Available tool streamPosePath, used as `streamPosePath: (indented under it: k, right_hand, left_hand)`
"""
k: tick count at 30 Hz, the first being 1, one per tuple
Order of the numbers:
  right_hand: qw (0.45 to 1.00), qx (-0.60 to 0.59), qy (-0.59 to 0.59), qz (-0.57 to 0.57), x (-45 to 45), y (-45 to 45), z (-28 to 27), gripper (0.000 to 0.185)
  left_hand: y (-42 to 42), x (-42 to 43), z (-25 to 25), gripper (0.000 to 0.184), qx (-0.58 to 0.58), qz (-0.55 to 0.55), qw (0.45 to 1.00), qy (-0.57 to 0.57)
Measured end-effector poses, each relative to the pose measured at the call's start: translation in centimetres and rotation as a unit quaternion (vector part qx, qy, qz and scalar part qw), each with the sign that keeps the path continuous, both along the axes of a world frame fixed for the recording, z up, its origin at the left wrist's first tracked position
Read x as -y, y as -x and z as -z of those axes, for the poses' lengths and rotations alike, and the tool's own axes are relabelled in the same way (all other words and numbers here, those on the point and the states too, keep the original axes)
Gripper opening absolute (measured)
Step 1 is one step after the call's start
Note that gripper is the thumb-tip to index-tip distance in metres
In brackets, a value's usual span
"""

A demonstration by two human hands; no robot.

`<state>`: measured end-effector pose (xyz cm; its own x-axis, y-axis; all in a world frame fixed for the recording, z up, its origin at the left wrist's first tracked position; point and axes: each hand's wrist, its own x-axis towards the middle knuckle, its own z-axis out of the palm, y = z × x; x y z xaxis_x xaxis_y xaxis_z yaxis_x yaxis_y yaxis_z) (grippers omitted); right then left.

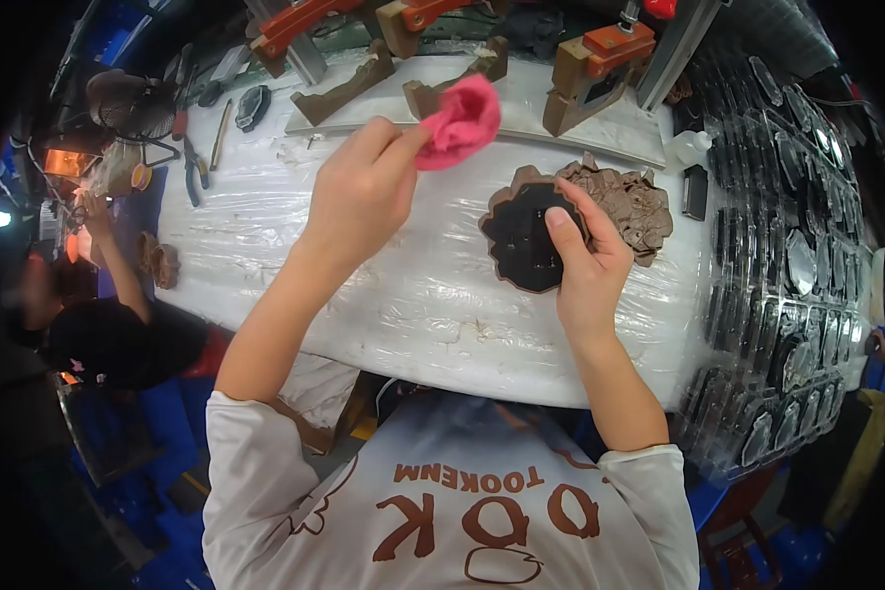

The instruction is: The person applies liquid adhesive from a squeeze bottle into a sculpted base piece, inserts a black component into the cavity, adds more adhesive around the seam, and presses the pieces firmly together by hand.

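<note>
My left hand (362, 192) pinches a crumpled pink cloth (465, 120) and holds it up over the table. In my right hand (596, 264) is a brown piece with a scalloped edge and a flat black face (523, 241); the thumb presses on the black face, which is turned up toward me. Close behind that hand lies a brown, rough-textured part (631, 208) with a similar wavy outline. The cloth and the black-faced piece are apart.
Orange clamps (619, 44) and brown cradles (349, 84) stand along the back. Stacked clear trays (801, 261) with dark parts fill the right side. A white bottle (691, 147), pliers (196, 172) and a fan (133, 103) are around the plastic-covered table (413, 315). Another person (108, 334) sits at left.
</note>
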<state>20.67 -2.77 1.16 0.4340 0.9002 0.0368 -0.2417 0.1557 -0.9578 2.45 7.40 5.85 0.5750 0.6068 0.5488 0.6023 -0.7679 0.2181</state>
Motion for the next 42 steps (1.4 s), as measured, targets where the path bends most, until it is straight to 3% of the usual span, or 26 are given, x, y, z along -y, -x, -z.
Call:
streamPosePath:
  k: [4,7,9,10,11,13,14,16,17,19,22,25,29,30,31,32,33,35,37,40,42]
  right_hand:
    - [1.0,0.003,0.006,-0.007,0.4,0.0,-0.5,0.029]
    - [1.0,-0.01,-0.017,0.007,0.4,-0.3,-0.6,0.03]
    - [1.0,-0.006,-0.021,0.006,0.4,-0.6,-0.8,0.029]
    - [1.0,-0.004,-0.02,0.006,0.4,-0.7,-0.8,0.028]
    - [1.0,-0.003,-0.022,0.01,0.5,-0.8,-0.9,0.028]
    - [0.999,0.039,-0.005,0.0,0.5,-0.8,-1.0,0.028]
    - [0.999,0.035,-0.009,-0.002,0.5,-0.7,-1.1,0.028]
    - [0.999,0.035,-0.003,-0.01,0.6,-0.8,-1.0,0.029]
    - [0.999,0.034,0.005,-0.019,0.5,-0.9,-0.9,0.03]
    - [0.999,0.038,-0.002,-0.015,0.4,-0.9,-0.9,0.03]
    - [0.999,0.045,0.0,-0.015,0.4,-0.9,-0.8,0.03]
    - [0.999,0.042,0.008,-0.02,0.3,-0.9,-0.7,0.03]
    - [0.994,0.108,0.007,-0.036,0.3,-1.4,-0.4,0.028]
    - [0.99,0.136,-0.006,-0.041,0.3,-1.5,-0.7,0.026]
    - [0.986,0.16,-0.01,-0.051,0.3,-1.5,-1.0,0.026]
    - [0.983,0.173,-0.008,-0.065,0.3,-1.4,-1.4,0.026]
    - [0.979,0.187,-0.006,-0.083,0.3,-1.3,-1.6,0.026]
    - [0.974,0.2,0.001,-0.103,0.2,-1.3,-1.3,0.024]
    - [0.969,0.216,0.006,-0.118,-0.1,-1.7,-1.2,0.023]
    - [0.964,0.212,0.032,-0.156,-0.4,-2.0,-1.0,0.033]
    - [0.98,0.098,0.083,-0.151,-0.5,-1.7,-0.9,0.043]
  left_hand:
    - [-1.5,1.2,0.4,0.025,0.017,-0.016,1.0,-0.02]
    - [-2.6,2.1,2.6,0.024,-0.008,0.004,0.999,0.045]
    - [-3.0,2.5,4.2,0.025,-0.057,0.02,0.99,0.13]
    - [-2.9,2.3,4.4,0.034,-0.055,0.038,0.981,0.184]
    - [-2.8,2.1,4.4,0.034,-0.056,0.042,0.981,0.182]
    - [-3.0,1.9,3.9,0.036,0.014,0.067,0.954,0.292]
    - [-3.1,1.8,3.6,0.036,0.014,0.07,0.954,0.29]
    - [-3.2,1.7,2.8,0.026,-0.097,0.047,0.987,0.121]
    - [-3.2,1.3,3.0,0.026,-0.097,0.048,0.987,0.118]
    - [-3.3,0.2,3.9,0.025,-0.096,0.154,0.983,0.028]
    - [-3.9,-1.2,5.0,0.025,-0.136,0.144,0.98,0.001]
    - [-4.5,-1.8,4.6,0.029,-0.164,0.103,0.979,0.066]
    - [-3.2,-0.6,3.8,0.028,-0.106,0.139,0.983,0.047]
    - [-2.5,0.3,3.2,0.03,0.044,0.092,0.98,0.173]
    - [-2.2,1.2,2.7,0.032,0.189,0.038,0.935,0.297]
    - [-2.9,2.0,2.1,0.032,0.365,0.094,0.813,0.444]
    - [-3.5,2.8,2.1,0.032,0.363,0.093,0.811,0.449]
    - [-4.3,3.9,2.3,0.036,0.252,0.146,0.807,0.514]
    - [-4.3,3.7,3.6,0.038,0.274,0.163,0.793,0.519]
    - [-4.3,3.5,4.5,0.035,0.328,0.122,0.701,0.622]
    - [-4.0,3.5,4.6,0.032,0.345,0.114,0.706,0.609]
